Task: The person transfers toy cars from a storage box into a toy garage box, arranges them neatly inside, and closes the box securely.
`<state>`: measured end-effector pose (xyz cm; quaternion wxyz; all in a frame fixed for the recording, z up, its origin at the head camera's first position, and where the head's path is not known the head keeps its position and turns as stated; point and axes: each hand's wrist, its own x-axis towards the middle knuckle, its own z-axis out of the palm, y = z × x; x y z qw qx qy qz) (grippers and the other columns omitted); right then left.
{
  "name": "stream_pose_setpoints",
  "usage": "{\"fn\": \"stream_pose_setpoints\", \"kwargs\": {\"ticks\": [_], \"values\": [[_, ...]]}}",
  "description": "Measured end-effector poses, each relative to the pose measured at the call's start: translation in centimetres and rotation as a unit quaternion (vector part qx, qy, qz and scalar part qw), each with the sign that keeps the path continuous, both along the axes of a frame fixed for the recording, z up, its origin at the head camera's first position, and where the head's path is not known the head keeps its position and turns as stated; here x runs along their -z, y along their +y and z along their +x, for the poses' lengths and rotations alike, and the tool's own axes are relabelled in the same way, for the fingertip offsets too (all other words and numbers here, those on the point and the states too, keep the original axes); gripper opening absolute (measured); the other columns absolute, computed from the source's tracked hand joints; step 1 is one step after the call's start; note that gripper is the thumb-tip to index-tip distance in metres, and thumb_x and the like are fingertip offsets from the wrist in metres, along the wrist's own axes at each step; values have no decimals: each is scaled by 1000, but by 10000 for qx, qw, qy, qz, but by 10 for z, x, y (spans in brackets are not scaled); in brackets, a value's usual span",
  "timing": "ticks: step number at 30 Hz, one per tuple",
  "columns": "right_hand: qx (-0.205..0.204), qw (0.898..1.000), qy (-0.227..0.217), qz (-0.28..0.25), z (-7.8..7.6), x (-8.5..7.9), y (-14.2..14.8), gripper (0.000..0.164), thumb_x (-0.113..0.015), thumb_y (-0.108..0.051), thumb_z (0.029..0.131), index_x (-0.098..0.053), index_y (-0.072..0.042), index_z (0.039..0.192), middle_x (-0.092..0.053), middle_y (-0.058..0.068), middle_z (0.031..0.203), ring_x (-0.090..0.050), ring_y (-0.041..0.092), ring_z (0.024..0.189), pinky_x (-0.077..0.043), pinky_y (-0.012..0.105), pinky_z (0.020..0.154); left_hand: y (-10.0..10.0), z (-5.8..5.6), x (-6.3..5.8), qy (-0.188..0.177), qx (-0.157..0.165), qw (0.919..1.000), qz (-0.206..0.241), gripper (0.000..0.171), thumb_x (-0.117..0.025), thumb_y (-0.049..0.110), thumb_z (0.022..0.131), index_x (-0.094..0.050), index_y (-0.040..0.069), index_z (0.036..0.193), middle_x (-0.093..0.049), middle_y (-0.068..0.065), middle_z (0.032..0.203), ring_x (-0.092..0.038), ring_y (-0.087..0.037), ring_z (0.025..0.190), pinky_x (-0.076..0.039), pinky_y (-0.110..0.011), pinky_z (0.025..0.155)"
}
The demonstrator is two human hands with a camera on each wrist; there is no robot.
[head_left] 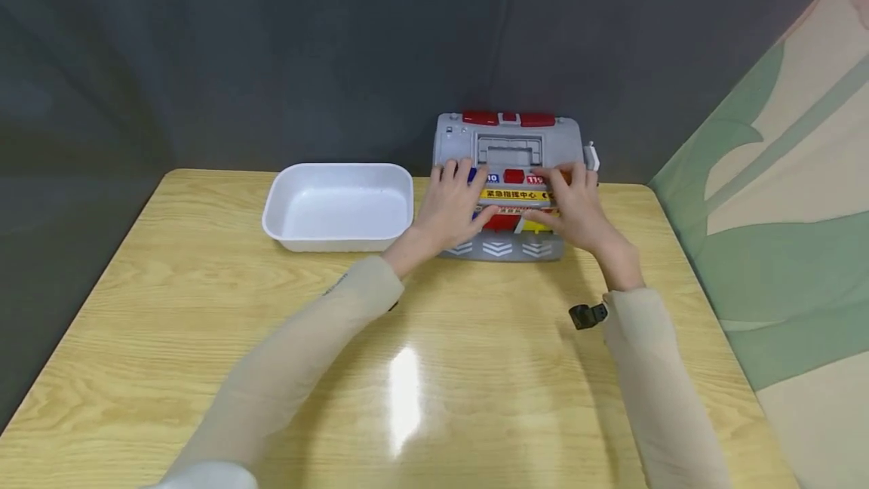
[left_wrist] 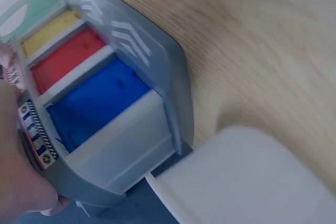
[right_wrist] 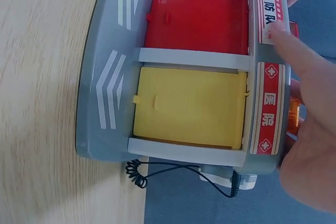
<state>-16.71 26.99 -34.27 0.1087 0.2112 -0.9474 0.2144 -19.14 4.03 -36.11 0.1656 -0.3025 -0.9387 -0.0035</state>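
Note:
A grey toy emergency station (head_left: 458, 146) with red lights stands at the back of the table. Both hands grip its front ledge from above, fingers over the top panel and thumbs at the front. My left hand (head_left: 448, 206) is at the left part, by a blue button. On the right part is my right hand (head_left: 580, 210), its thumb over the sign strip in the right wrist view. Below the ledge are a blue door (left_wrist: 100, 100), a red door (right_wrist: 197, 24) and a yellow door (right_wrist: 189, 106), all closed. The fingers partly hide the buttons.
An oblong white basin (head_left: 339, 210) stands just left of the toy. A white handset (head_left: 592, 157) hangs on the toy's right side, with a coiled black cord (right_wrist: 137, 176). Dark cloth (head_left: 339, 51) hangs behind the table (head_left: 495, 376); a patterned curtain (head_left: 794, 262) is at the right.

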Motion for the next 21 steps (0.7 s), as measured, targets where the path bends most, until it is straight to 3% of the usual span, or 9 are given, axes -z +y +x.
{"fn": "stream_pose_setpoints", "kwargs": {"ticks": [4,9,16,21], "values": [[-33,9994,-60,-336,1,3,0,62,-73,-22,87,-44,4,135,-30,32,127,-21,46,114,-22,57,88,-4,4,-2,-472,147,9976,489,58,-40,43,101,-33,11,149,-38,-15,140,-34,-31,125,-27,-43,108],[198,9981,-230,-539,2,8,4,62,-72,-22,88,-43,-3,140,-27,28,133,-18,44,118,-23,57,91,-17,12,-11,-1055,415,9818,1521,56,-45,21,102,-24,8,153,-31,-16,150,-30,-31,135,-21,-36,115],[355,9978,-284,-476,4,8,9,65,-71,-22,89,-39,-4,144,-23,26,143,-16,44,127,-22,60,100,-48,40,-17,-1058,166,9726,2062,58,-48,23,101,-26,5,152,-23,-17,156,-19,-30,143,-14,-40,116],[318,9990,-90,-309,10,8,11,70,-70,-19,90,-33,-2,147,-16,26,151,-13,46,136,-13,61,109,-76,69,-10,-990,-220,9690,2253,58,-50,21,101,-27,2,151,-21,-19,156,-18,-34,143,-14,-43,116]]}}
